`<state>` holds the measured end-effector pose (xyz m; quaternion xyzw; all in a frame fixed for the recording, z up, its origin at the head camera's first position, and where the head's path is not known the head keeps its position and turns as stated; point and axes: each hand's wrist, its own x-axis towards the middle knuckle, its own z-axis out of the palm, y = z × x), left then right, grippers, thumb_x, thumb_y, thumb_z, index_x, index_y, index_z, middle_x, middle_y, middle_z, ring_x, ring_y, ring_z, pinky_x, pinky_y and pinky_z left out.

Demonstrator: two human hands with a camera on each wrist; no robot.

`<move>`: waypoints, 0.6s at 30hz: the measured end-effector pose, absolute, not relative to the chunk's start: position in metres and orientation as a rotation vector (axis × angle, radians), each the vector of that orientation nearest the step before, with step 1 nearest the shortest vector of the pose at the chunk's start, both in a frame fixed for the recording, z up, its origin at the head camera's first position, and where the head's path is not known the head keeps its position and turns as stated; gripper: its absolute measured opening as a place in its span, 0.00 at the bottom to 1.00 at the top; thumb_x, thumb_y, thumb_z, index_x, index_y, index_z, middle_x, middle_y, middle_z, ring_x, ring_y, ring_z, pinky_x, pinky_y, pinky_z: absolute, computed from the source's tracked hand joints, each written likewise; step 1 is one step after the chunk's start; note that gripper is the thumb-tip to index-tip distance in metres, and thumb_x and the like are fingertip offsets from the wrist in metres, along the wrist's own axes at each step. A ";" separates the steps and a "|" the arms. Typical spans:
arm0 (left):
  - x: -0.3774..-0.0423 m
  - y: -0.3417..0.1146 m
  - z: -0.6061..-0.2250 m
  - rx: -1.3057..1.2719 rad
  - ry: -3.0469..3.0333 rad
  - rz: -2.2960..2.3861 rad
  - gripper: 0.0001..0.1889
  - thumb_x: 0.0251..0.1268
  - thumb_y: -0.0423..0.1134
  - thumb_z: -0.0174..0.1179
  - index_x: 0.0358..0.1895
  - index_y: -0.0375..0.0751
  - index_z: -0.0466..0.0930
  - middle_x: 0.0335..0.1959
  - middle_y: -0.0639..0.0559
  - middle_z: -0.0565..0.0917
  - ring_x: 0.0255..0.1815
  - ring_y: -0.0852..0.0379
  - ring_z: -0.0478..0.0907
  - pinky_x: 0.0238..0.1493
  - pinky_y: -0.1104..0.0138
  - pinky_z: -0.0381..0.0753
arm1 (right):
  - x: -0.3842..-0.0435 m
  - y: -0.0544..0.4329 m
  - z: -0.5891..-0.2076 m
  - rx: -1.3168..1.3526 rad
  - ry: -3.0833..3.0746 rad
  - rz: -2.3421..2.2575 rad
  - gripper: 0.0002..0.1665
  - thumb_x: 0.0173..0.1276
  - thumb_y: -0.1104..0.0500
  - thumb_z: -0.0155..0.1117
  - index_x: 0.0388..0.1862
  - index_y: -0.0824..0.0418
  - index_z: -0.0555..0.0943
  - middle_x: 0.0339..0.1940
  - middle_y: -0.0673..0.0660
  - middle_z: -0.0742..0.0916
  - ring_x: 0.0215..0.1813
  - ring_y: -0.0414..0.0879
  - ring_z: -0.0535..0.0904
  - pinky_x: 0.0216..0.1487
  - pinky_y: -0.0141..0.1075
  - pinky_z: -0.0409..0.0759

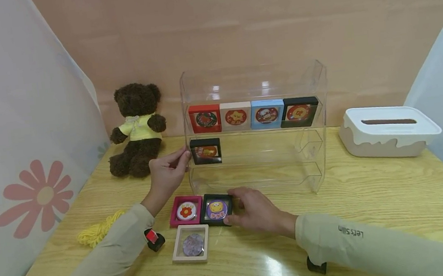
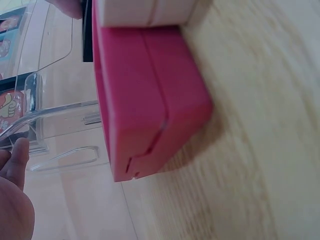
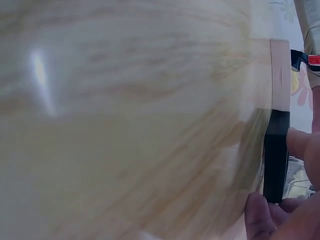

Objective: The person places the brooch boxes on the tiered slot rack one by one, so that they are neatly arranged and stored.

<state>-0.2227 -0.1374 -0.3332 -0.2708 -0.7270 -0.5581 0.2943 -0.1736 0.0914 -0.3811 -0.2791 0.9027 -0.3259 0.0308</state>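
In the head view, my left hand (image 1: 170,173) pinches the left edge of a clear plastic display rack (image 1: 259,177), beside a black badge frame (image 1: 205,151) standing on its middle shelf. My right hand (image 1: 256,209) grips another black badge frame (image 1: 217,209) by its right side, thumb near and fingers far; this one shows a purple round badge and lies on the table. Touching its left side is a magenta frame (image 1: 186,210) with a red flower badge. Nearer lies a cream frame (image 1: 190,244) with a greyish purple disc.
On the rack's upper row stand red (image 1: 205,119), white (image 1: 236,116), light blue (image 1: 266,114) and black (image 1: 299,112) frames. A brown teddy bear (image 1: 138,129) sits left of the rack, yellow cord (image 1: 100,229) lies in front, and a tissue box (image 1: 389,130) stands right.
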 end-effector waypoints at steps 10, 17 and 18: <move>-0.223 -0.138 -0.334 -0.713 -1.942 -1.475 0.09 0.59 0.17 0.58 0.43 0.15 0.78 0.33 0.28 0.82 0.25 0.31 0.80 0.22 0.63 0.84 | -0.171 0.091 -0.377 -0.890 2.807 -1.001 0.40 0.53 0.50 0.77 0.60 0.68 0.73 0.44 0.54 0.78 0.38 0.45 0.74 0.37 0.35 0.76; -0.222 -0.138 -0.334 -0.701 -1.949 -1.474 0.09 0.59 0.18 0.58 0.43 0.15 0.78 0.33 0.29 0.82 0.26 0.32 0.80 0.22 0.63 0.84 | -0.170 0.090 -0.375 -0.849 2.783 -1.136 0.34 0.50 0.57 0.79 0.55 0.64 0.74 0.47 0.54 0.79 0.40 0.45 0.76 0.39 0.35 0.78; -0.222 -0.138 -0.335 -0.702 -1.948 -1.472 0.09 0.59 0.18 0.58 0.43 0.15 0.78 0.33 0.29 0.82 0.26 0.32 0.81 0.22 0.63 0.84 | -0.170 0.090 -0.374 -0.849 2.777 -1.169 0.33 0.50 0.58 0.79 0.53 0.64 0.75 0.47 0.54 0.80 0.40 0.46 0.77 0.39 0.35 0.79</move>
